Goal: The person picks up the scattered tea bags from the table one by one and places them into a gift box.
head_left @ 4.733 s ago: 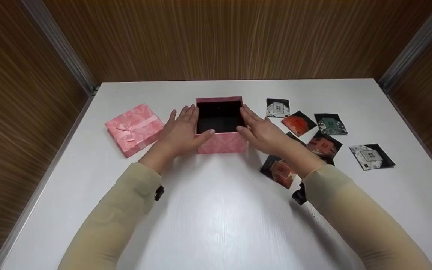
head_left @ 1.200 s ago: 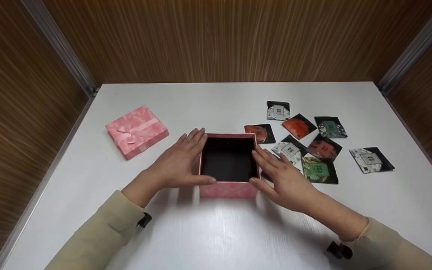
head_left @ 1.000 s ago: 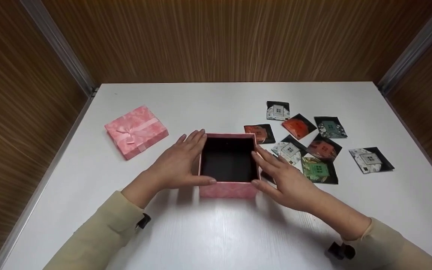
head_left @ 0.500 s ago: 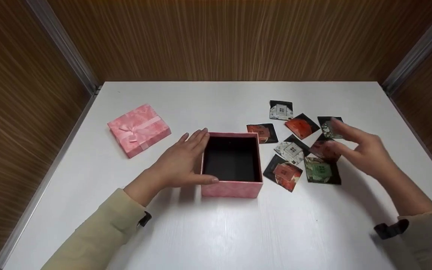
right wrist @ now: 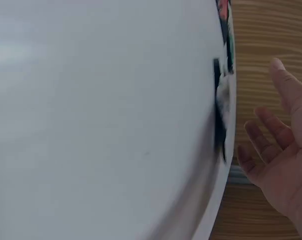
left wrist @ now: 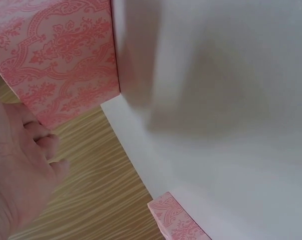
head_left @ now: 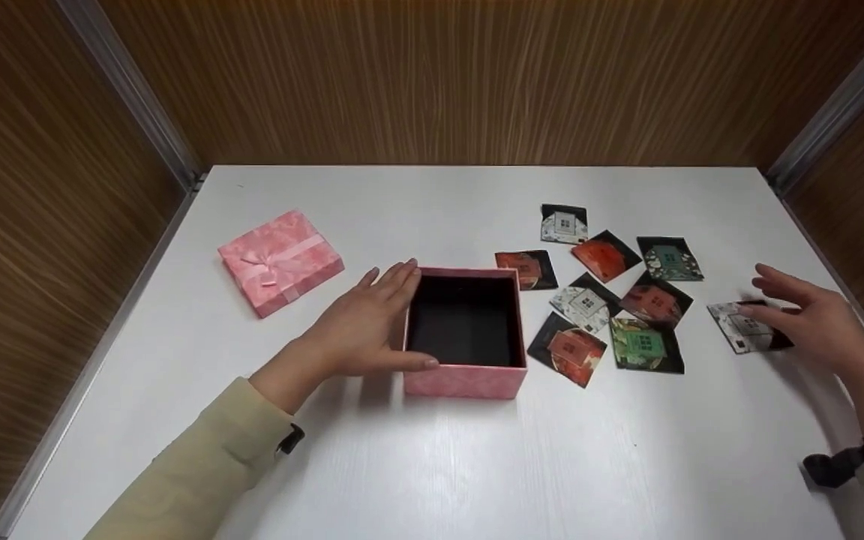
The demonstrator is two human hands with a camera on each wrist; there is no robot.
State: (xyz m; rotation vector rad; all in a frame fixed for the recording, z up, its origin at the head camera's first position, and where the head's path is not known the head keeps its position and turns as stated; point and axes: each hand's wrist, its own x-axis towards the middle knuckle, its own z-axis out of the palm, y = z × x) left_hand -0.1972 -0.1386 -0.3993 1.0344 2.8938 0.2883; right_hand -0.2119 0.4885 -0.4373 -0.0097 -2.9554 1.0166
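A pink patterned gift box point(head_left: 465, 382) with a dark inside stands uncovered near the middle of the table. My left hand point(head_left: 361, 326) rests along its left side, fingers straight and thumb over the front rim; in the left wrist view the fingers lie against the box wall point(left wrist: 65, 60). At the far right my right hand point(head_left: 826, 322) hovers over a white-and-black sachet point(head_left: 747, 327), its fingers spread and holding nothing. The right wrist view shows that hand point(right wrist: 286, 150) beside the sachet point(right wrist: 222, 105), apart from it.
Several flat printed sachets lie between box and right hand, among them a green one point(head_left: 646, 345), a red one point(head_left: 568, 349) and an orange one point(head_left: 604, 255). The pink lid point(head_left: 282, 262) with a bow lies at the left. Wood-grain panels point(head_left: 432, 82) enclose the white table point(head_left: 432, 465).
The box was drawn toward the person and slightly right by both hands. My right hand then let go of it and moved right, over the outermost sachet. My left hand stays at the box.
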